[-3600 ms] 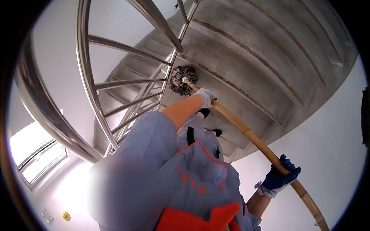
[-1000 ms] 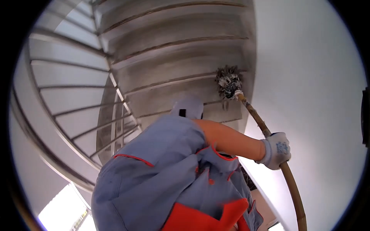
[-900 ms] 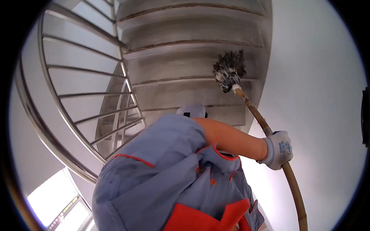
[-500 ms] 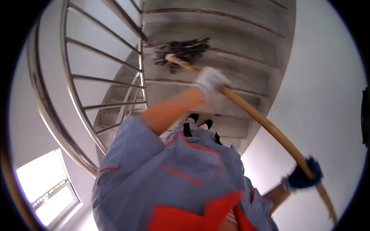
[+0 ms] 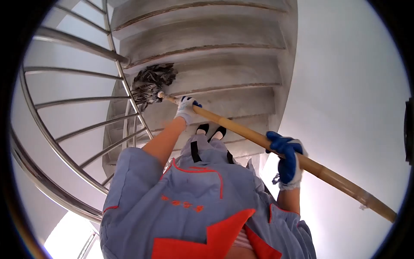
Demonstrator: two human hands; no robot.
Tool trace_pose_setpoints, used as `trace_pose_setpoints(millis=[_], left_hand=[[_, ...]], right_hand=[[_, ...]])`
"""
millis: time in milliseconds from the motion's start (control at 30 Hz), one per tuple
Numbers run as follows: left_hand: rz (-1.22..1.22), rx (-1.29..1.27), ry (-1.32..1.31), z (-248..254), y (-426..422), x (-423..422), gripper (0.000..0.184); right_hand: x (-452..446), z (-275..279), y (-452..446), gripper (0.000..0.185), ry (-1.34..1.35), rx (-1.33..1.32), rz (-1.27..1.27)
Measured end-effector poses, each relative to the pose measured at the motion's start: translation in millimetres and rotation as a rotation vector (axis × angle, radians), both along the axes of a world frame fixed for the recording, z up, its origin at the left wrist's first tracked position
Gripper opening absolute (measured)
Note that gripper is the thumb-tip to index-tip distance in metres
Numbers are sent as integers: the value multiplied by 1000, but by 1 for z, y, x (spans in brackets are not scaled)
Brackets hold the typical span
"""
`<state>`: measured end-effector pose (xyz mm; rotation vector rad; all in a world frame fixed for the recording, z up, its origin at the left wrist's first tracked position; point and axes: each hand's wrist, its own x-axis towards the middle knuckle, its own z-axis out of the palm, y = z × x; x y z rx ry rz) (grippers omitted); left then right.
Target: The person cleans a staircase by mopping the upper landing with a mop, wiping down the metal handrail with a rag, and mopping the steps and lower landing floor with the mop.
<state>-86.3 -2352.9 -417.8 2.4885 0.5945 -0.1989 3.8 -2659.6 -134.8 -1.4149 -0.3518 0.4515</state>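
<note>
A mop with a long bamboo handle (image 5: 233,126) slants across my front, from upper left to lower right. Its dark grey cloth-strip head (image 5: 154,81) lies on a stair step at the left, against the railing. My left hand (image 5: 186,108), in a white and blue glove, is closed round the handle just behind the mop head. My right hand (image 5: 286,157), gloved in blue and white, grips the handle further back, to the right of my body. The handle's rear end reaches the right side of the view.
Curved concrete stairs (image 5: 202,32) with worn brown edges rise ahead of my feet (image 5: 211,131). A metal railing (image 5: 77,100) bounds them on the left, and a white wall (image 5: 345,86) on the right. Part of a bright window (image 5: 69,237) shows at lower left.
The mop head has moved left to the railing. My left hand has shifted left and down with the handle, while my right hand has come up and inward. The view has swung too.
</note>
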Motion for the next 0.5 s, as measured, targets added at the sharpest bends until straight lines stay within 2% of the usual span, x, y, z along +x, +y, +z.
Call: trace_pose_setpoints(millis=[67, 167, 267, 367, 500], left_hand=[[65, -39, -162, 23, -45, 27, 20], [38, -83, -311, 34, -112, 77, 16], [47, -226, -451, 41, -175, 135, 14], [-183, -261, -636, 37, -232, 189, 16], [-445, -360, -515, 14, -295, 258, 19]], right_hand=[[5, 32, -18, 22, -83, -25, -65], [9, 71, -58, 25, -147, -76, -239], [16, 92, -87, 30, -321, -149, -314], [2, 94, -117, 34, -371, -254, -460], [-13, 68, -127, 31, -499, -417, -558]])
